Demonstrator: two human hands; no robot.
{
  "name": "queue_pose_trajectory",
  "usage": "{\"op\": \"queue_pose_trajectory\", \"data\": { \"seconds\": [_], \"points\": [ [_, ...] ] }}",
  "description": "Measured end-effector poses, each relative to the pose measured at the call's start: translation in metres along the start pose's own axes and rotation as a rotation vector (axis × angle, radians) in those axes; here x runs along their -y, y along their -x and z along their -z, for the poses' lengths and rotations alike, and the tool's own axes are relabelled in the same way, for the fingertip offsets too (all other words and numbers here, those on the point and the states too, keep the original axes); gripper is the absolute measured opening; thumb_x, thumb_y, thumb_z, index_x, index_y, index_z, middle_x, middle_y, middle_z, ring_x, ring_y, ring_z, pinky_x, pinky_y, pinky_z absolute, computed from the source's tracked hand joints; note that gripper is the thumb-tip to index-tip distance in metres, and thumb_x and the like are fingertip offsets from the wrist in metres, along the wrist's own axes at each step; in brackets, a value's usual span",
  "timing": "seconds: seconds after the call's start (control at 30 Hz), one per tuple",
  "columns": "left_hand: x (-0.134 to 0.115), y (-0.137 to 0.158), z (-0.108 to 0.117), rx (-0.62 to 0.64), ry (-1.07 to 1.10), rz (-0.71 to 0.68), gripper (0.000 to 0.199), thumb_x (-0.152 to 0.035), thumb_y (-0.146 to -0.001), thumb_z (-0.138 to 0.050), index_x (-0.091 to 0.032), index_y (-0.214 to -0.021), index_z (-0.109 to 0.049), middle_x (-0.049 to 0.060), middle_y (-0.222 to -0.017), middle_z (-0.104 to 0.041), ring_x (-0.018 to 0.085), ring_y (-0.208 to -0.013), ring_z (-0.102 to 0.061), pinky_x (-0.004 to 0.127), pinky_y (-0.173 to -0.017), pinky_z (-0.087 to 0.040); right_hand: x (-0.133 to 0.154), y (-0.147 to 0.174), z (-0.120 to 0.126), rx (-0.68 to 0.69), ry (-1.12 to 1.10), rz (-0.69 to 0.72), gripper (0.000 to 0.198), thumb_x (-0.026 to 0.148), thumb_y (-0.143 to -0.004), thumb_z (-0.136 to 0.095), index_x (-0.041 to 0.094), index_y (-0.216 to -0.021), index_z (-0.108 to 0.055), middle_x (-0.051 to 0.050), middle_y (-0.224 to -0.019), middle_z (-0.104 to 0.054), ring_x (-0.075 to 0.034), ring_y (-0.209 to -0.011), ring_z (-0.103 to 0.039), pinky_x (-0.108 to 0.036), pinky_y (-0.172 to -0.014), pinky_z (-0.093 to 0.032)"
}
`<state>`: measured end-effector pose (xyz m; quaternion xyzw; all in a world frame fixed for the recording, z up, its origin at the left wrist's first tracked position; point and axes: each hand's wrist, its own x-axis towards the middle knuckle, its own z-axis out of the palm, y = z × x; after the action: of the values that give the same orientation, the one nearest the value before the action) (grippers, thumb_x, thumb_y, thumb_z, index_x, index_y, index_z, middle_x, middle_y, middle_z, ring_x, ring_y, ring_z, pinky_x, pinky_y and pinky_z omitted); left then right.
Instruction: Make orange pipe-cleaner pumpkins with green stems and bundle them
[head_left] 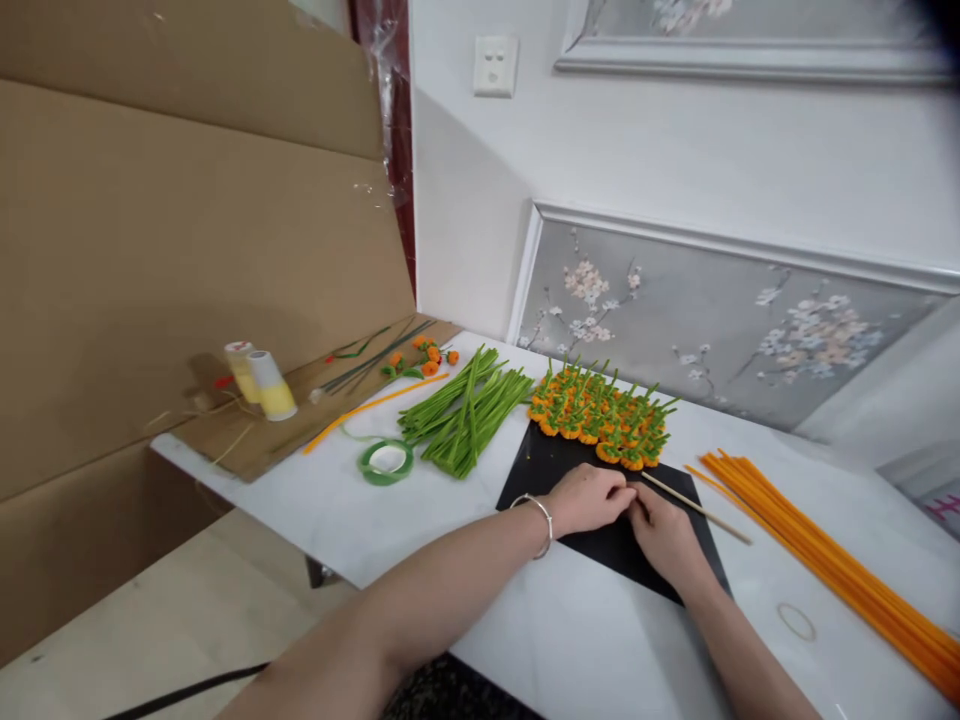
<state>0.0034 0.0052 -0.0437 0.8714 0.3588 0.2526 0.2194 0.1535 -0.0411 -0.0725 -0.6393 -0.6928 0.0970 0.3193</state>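
My left hand and my right hand meet over a black mat, fingertips pinched close together. Whatever sits between the fingers is too small or hidden to make out. A thin wooden stick lies just right of the fingertips, slanting off the mat's edge. Behind the hands, rows of orange fuzzy flowers with green stems stand heads down on the mat's far part. A thick bundle of orange pipe cleaners lies to the right, one strand lying loose beside it.
Green pipe cleaners lie in a pile left of the flowers, near a roll of green tape. Two yellow-and-white spools stand on cardboard at the left. A rubber band lies at right. A framed picture leans behind.
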Motion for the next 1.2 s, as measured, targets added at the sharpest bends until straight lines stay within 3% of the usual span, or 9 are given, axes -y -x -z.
{"op": "queue_pose_trajectory", "data": {
  "seconds": [0.3,0.6,0.73,0.83,1.07,1.2],
  "points": [
    [-0.003,0.000,0.003,-0.028,-0.059,0.002,0.026,-0.031,-0.089,-0.052,-0.018,-0.070,-0.065,0.005,-0.070,-0.068,0.018,-0.066,-0.062,0.027,-0.060,-0.036,0.010,-0.006,0.002,-0.017,0.067,-0.026,0.029,0.017,-0.083,-0.038,0.018,-0.091,-0.066,-0.007,-0.077,-0.070,-0.021,-0.071,-0.064,-0.027,-0.063,-0.043],
    [0.003,-0.016,0.012,-0.056,-0.056,-0.052,0.031,-0.030,-0.091,-0.046,-0.016,-0.067,-0.061,0.001,-0.060,-0.059,0.014,-0.056,-0.050,0.025,-0.054,-0.028,0.023,-0.018,0.017,-0.060,0.095,-0.022,0.024,0.013,-0.087,-0.047,0.021,-0.087,-0.069,-0.001,-0.080,-0.071,-0.014,-0.075,-0.064,-0.019,-0.067,-0.042],
    [0.003,-0.017,0.014,-0.068,-0.032,-0.061,0.033,-0.034,-0.090,-0.047,-0.016,-0.065,-0.059,-0.001,-0.058,-0.055,0.012,-0.055,-0.047,0.024,-0.055,-0.028,0.009,-0.022,0.031,-0.172,0.147,-0.087,0.026,0.017,-0.092,-0.045,0.023,-0.104,-0.068,-0.003,-0.105,-0.068,-0.014,-0.096,-0.062,-0.021,-0.082,-0.043],
    [0.002,-0.016,0.014,-0.074,-0.016,-0.055,0.034,-0.035,-0.090,-0.047,-0.016,-0.064,-0.057,-0.003,-0.056,-0.051,0.012,-0.054,-0.045,0.024,-0.055,-0.028,-0.008,-0.024,0.042,-0.236,0.211,-0.198,0.026,0.018,-0.091,-0.048,0.022,-0.106,-0.068,-0.006,-0.109,-0.066,-0.019,-0.105,-0.058,-0.027,-0.086,-0.043],
    [0.001,-0.008,0.019,-0.061,0.024,-0.030,0.031,-0.035,-0.088,-0.049,-0.016,-0.065,-0.059,-0.004,-0.054,-0.048,0.011,-0.053,-0.042,0.023,-0.053,-0.028,-0.028,-0.022,0.045,-0.182,0.308,-0.359,0.017,0.025,-0.091,-0.054,0.021,-0.097,-0.069,-0.007,-0.103,-0.066,-0.021,-0.100,-0.060,-0.033,-0.083,-0.048],
    [0.002,-0.006,0.022,-0.050,0.044,-0.023,0.031,-0.035,-0.088,-0.048,-0.016,-0.065,-0.061,-0.004,-0.054,-0.049,0.011,-0.053,-0.042,0.023,-0.054,-0.030,-0.030,-0.021,0.047,-0.135,0.346,-0.400,0.025,0.032,-0.093,-0.054,0.018,-0.114,-0.059,-0.008,-0.117,-0.060,-0.019,-0.099,-0.061,-0.040,-0.085,-0.052]
  ]
}}
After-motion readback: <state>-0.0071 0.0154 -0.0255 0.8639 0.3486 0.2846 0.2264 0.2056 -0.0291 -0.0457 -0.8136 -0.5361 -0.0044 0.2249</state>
